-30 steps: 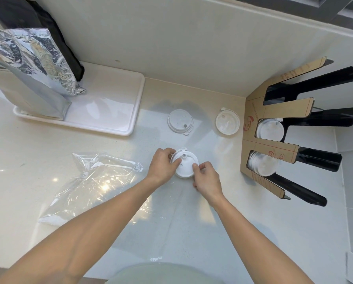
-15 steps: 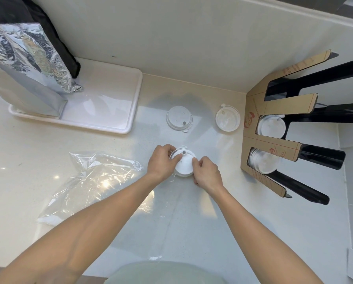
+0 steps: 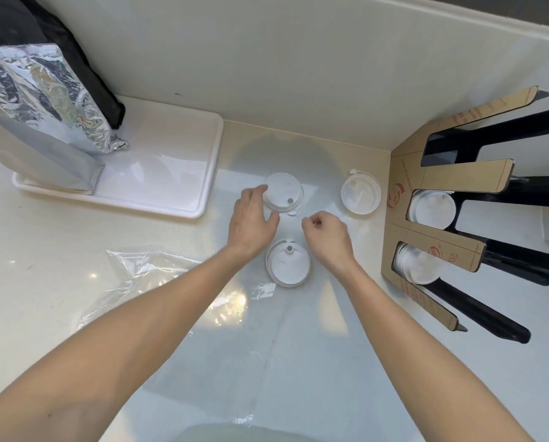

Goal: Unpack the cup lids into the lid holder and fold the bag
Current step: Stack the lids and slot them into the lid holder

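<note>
Three white cup lids lie on the pale counter: a near lid (image 3: 287,264) between my wrists, a far lid (image 3: 282,192) and a right lid (image 3: 360,193). My left hand (image 3: 252,220) is spread, its fingers reaching the far lid's left rim. My right hand (image 3: 326,232) hovers just right of it with fingers loosely curled, holding nothing. The lid holder (image 3: 432,218), brown card over black prongs, stands at the right with lids stacked in two slots. The clear plastic bag (image 3: 145,282) lies flat under my left forearm.
A white tray (image 3: 171,186) at the back left carries a foil bag (image 3: 40,122) with a black bag behind it. The wall runs close behind the lids. A white socket plate shows at the bottom right edge.
Both hands have let go of the near lid, which now lies on the counter, and moved away from me toward the far lid.
</note>
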